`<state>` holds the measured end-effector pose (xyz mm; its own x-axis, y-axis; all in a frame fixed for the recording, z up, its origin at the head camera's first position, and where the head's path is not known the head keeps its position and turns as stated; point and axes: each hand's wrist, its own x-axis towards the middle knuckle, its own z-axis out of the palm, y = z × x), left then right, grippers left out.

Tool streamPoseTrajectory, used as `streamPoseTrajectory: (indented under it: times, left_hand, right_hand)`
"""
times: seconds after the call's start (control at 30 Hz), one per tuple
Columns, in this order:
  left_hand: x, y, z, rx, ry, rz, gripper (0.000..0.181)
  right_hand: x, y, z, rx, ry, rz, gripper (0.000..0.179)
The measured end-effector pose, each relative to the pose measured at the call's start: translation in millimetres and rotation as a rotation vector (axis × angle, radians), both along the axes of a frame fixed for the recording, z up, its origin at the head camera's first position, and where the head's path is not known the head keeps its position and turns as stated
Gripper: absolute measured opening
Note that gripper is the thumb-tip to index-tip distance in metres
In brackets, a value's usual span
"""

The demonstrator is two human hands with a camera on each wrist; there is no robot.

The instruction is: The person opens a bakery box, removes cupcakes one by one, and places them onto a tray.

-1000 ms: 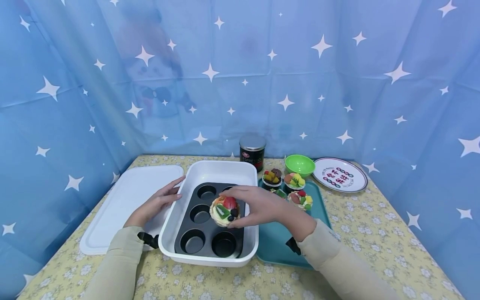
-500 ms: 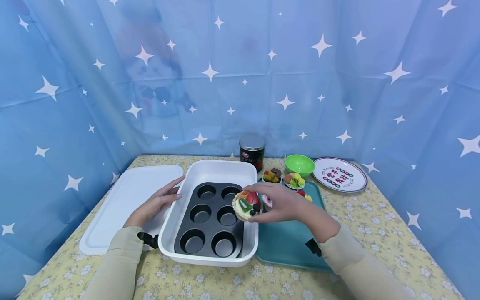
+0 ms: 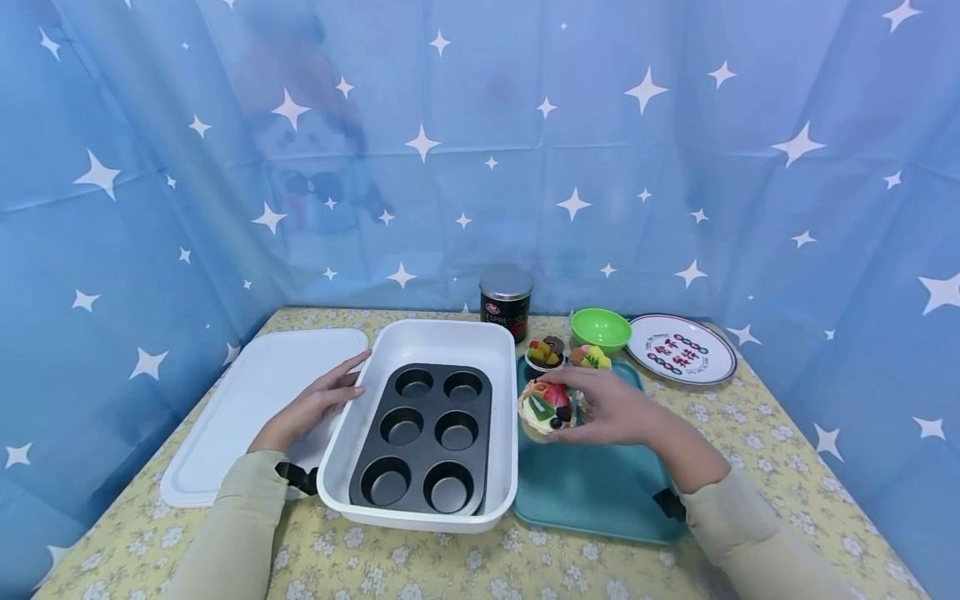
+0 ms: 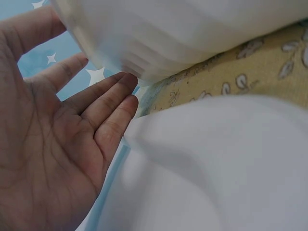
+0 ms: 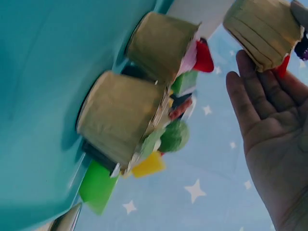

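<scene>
Since the earlier frame, my right hand (image 3: 611,408) has carried the fruit tart (image 3: 546,408) from the muffin tin (image 3: 423,437) toward three o'clock, over the teal tray (image 3: 592,487); fingers grasping it. My left hand (image 3: 315,404) rests flat, fingers relaxed, against the white dish (image 3: 420,517) rim at nine o'clock.

Matt dark metal muffin tin (image 3: 423,439), glossy white dish (image 3: 420,337)

The surface (image 3: 712,433) wears a yellow flowered cloth. Left of centre lies a white lid (image 3: 247,417); at centre a white dish (image 3: 427,342), touching a teal tray (image 3: 592,492) to its right. Behind them stand a dark can (image 3: 506,302), a green bowl (image 3: 600,328) and, far right, a printed plate (image 3: 681,348).
</scene>
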<state>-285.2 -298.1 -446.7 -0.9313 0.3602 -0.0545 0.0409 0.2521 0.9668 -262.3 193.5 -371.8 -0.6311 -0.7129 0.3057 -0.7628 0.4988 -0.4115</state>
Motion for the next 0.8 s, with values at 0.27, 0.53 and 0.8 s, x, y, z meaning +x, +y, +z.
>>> streamPoseTrajectory:
  times: [0.27, 0.53, 0.8]
  left_hand:
    - [-1.9, -1.1, -1.2, 0.006, -0.009, 0.001, 0.068]
    - [-3.0, -1.7, -0.5, 0.007, -0.005, -0.002, 0.069]
    - [-2.5, -2.1, -2.3, 0.007, -0.003, -0.006, 0.069]
  right_hand:
    - [-0.5, 7.2, 1.1, 0.092, -0.178, -0.001, 0.079]
    - [-0.7, 0.7, -4.5, 0.201, -0.313, 0.01, 0.086]
    - [-1.3, -5.0, -11.5, 0.247, -0.342, 0.042, 0.084]
